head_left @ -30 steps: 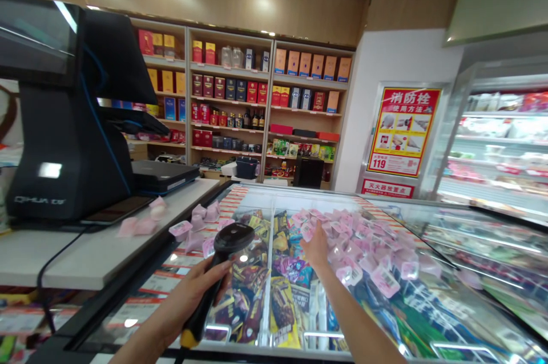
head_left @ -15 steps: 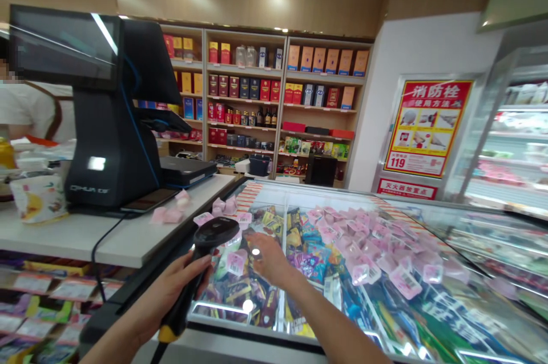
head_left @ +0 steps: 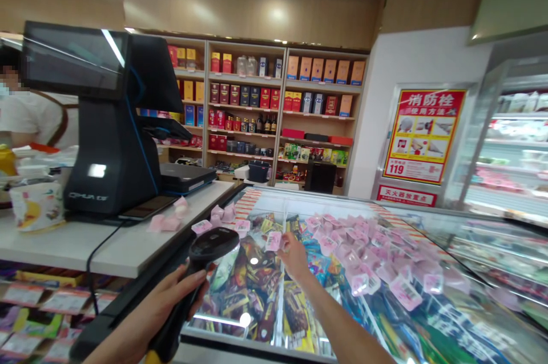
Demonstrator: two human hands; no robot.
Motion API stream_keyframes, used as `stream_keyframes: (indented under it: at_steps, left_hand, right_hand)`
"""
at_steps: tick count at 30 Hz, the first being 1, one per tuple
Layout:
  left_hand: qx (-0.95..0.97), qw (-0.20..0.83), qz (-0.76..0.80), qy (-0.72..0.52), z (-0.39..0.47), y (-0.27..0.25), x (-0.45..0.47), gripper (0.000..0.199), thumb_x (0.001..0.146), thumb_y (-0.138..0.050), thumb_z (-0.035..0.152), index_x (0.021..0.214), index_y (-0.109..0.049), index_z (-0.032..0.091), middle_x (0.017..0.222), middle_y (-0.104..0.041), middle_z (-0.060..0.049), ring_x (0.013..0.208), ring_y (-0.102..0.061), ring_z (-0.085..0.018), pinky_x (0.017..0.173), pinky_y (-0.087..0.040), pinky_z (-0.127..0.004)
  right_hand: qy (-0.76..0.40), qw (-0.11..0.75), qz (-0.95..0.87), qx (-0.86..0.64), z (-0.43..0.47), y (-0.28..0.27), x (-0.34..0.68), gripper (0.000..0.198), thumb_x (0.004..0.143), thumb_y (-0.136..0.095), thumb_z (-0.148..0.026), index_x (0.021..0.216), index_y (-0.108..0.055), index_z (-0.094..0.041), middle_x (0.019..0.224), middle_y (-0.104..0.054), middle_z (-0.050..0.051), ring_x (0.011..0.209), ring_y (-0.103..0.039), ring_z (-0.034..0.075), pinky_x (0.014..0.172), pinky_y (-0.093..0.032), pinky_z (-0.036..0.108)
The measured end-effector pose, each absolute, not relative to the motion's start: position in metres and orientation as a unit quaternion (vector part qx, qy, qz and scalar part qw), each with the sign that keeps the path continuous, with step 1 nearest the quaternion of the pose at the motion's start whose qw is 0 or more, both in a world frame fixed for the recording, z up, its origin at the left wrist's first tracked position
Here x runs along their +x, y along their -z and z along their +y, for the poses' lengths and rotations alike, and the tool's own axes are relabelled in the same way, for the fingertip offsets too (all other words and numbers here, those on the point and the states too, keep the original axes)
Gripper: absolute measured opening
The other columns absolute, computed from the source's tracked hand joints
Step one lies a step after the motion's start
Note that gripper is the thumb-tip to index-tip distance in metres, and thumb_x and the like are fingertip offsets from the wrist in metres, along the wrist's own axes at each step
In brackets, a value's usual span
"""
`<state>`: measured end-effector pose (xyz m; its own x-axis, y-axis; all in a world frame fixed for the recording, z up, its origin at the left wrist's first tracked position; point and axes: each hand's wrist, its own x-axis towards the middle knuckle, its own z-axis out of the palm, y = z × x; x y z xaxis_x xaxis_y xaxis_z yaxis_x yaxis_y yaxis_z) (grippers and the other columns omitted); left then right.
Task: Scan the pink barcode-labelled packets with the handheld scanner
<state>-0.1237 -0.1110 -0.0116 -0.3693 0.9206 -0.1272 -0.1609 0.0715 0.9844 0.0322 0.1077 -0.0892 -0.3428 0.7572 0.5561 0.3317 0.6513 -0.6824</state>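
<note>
My left hand (head_left: 173, 301) is wrapped round the handle of a black and yellow barcode scanner (head_left: 214, 243), its head tilted over the freezer's left part. Between the fingertips of my right hand (head_left: 293, 255) is a small pink pack (head_left: 273, 241) with a barcode label, held just above the freezer's glass top. Several similar pink packs (head_left: 377, 244) lie heaped on the glass to the right of my hand. A few more pink packs (head_left: 225, 213) rest at the glass's far left corner. Wrapped ice creams (head_left: 257, 273) show through the glass below.
A black checkout terminal (head_left: 107, 147) stands on the white counter (head_left: 107, 253) at left, with loose pink packs (head_left: 169, 218) near its edge. The scanner's cable (head_left: 92, 273) hangs there. A person in white (head_left: 29, 116) is behind the terminal. Shelves of boxes (head_left: 244, 93) line the back.
My right hand has moved right, away from the scanner head, carrying the pink pack with it. The scanner stays nearly in place in my left hand. The view has tipped slightly upward.
</note>
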Motion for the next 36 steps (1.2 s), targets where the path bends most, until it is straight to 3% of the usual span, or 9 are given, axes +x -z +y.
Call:
stream_keyframes:
  at_steps: [3, 7, 12, 21, 28, 33, 36]
  left_hand:
    - [0.349, 0.471, 0.556, -0.589, -0.105, 0.008, -0.104, 0.025, 0.057, -0.062, 0.039, 0.059, -0.053, 0.016, 0.053, -0.052, 0.003, 0.046, -0.045, -0.008, 0.046, -0.036, -0.019]
    - [0.367, 0.496, 0.538, -0.575, -0.091, 0.005, -0.083, 0.026, 0.055, -0.063, 0.039, 0.061, -0.052, 0.017, 0.052, -0.05, 0.003, 0.047, -0.044, -0.008, 0.047, -0.035, -0.019]
    - [0.424, 0.522, 0.518, -0.529, -0.077, 0.006, -0.074, 0.026, 0.063, -0.057, 0.04, 0.055, -0.046, 0.017, 0.049, -0.047, 0.004, 0.044, -0.04, -0.006, 0.046, -0.032, -0.018]
    - [0.45, 0.498, 0.512, -0.536, -0.057, 0.015, -0.067, 0.028, 0.064, -0.054, 0.043, 0.06, -0.048, 0.016, 0.045, -0.045, 0.005, 0.041, -0.038, -0.006, 0.043, -0.028, -0.018]
    - [0.451, 0.473, 0.524, -0.546, -0.045, 0.013, -0.075, 0.028, 0.066, -0.052, 0.042, 0.057, -0.048, 0.016, 0.045, -0.046, 0.004, 0.041, -0.04, -0.007, 0.042, -0.031, -0.018]
    - [0.397, 0.44, 0.535, -0.602, -0.051, 0.006, -0.094, 0.024, 0.065, -0.055, 0.038, 0.06, -0.049, 0.016, 0.051, -0.051, 0.004, 0.044, -0.044, -0.007, 0.045, -0.035, -0.018]
    - [0.355, 0.423, 0.551, -0.625, -0.06, 0.005, -0.11, 0.022, 0.063, -0.058, 0.036, 0.064, -0.051, 0.015, 0.052, -0.053, 0.003, 0.045, -0.046, -0.007, 0.044, -0.038, -0.018]
  right_hand:
    - [-0.224, 0.506, -0.74, -0.383, 0.126, 0.09, 0.051, 0.021, 0.058, -0.05, -0.015, 0.079, -0.052, -0.019, 0.073, -0.061, 0.001, 0.066, -0.056, 0.015, 0.062, -0.043, 0.027]
    - [-0.243, 0.533, -0.712, -0.387, 0.135, 0.092, 0.064, 0.023, 0.059, -0.049, -0.017, 0.082, -0.051, -0.019, 0.074, -0.061, 0.001, 0.062, -0.056, 0.014, 0.061, -0.043, 0.027]
    - [-0.261, 0.541, -0.7, -0.387, 0.134, 0.093, 0.072, 0.023, 0.059, -0.05, -0.02, 0.081, -0.052, -0.018, 0.075, -0.061, 0.001, 0.057, -0.055, 0.013, 0.056, -0.043, 0.025]
    - [-0.233, 0.546, -0.683, -0.426, 0.141, 0.098, 0.081, 0.019, 0.057, -0.052, -0.022, 0.076, -0.051, -0.019, 0.071, -0.062, 0.001, 0.054, -0.056, 0.015, 0.057, -0.044, 0.027]
    - [-0.133, 0.489, -0.718, -0.478, 0.162, 0.109, 0.088, 0.015, 0.055, -0.053, -0.021, 0.07, -0.053, -0.018, 0.07, -0.06, 0.006, 0.069, -0.057, 0.022, 0.065, -0.043, 0.033]
    - [-0.077, 0.505, -0.696, -0.504, 0.164, 0.112, 0.082, 0.045, 0.054, -0.046, -0.01, 0.099, -0.048, -0.012, 0.094, -0.056, 0.011, 0.092, -0.051, 0.025, 0.081, -0.038, 0.037]
    - [-0.043, 0.529, -0.699, -0.479, 0.152, 0.104, 0.076, 0.049, 0.056, -0.042, -0.007, 0.104, -0.045, -0.01, 0.106, -0.049, 0.013, 0.104, -0.041, 0.024, 0.089, -0.032, 0.038]
